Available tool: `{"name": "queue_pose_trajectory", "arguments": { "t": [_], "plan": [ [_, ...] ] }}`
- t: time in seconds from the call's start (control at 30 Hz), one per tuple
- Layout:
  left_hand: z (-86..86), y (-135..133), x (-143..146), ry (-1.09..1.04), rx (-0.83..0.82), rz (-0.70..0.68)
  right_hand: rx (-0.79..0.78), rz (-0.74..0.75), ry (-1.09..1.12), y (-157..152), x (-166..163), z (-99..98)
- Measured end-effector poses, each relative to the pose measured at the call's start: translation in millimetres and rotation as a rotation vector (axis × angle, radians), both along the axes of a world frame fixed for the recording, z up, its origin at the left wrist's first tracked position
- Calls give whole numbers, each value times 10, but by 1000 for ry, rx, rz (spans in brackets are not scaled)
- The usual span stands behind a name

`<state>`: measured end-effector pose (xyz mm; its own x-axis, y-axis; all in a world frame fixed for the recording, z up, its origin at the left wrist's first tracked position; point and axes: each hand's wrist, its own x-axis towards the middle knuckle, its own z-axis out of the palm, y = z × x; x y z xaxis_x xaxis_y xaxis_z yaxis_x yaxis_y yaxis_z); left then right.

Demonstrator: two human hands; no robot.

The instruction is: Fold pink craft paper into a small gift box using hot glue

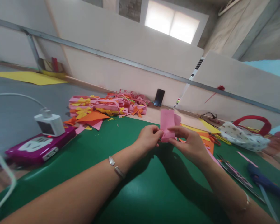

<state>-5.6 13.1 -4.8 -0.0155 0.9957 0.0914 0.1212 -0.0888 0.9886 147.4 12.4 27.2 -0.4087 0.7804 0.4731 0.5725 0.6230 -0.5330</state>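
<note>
A folded piece of pink paper is held up above the green table mat, with a second flap showing behind its right edge. My left hand pinches its lower left corner between thumb and fingers. From the right, my right hand grips the lower right edge, thumb below and fingers above. The inside of the fold is hidden from me. Both hands cast shadows on the green mat.
A pile of pink paper pieces with yellow and orange bows lies at the back left. A purple power strip carries a white charger. A phone leans on the wall. Scissors and a blue glue gun lie right.
</note>
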Motion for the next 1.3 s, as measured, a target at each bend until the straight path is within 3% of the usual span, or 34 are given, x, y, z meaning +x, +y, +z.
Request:
{"name": "queue_pose_trajectory", "arguments": {
  "t": [0.2, 0.8, 1.1, 1.3],
  "plan": [
    [10, -10, -2, -23, 3, -13, 101, 41, -127, -5, 11, 11],
    [26, -22, 20, -86, -14, -41, 219, 11, -147, 64, 33, -51],
    [7, -18, 14, -7, 59, -69, 394, -30, -121, 136, 77, -70],
    [8, -37, 9, 51, 83, -77, 396, -22, -159, 140, 80, -46]
  ]
}}
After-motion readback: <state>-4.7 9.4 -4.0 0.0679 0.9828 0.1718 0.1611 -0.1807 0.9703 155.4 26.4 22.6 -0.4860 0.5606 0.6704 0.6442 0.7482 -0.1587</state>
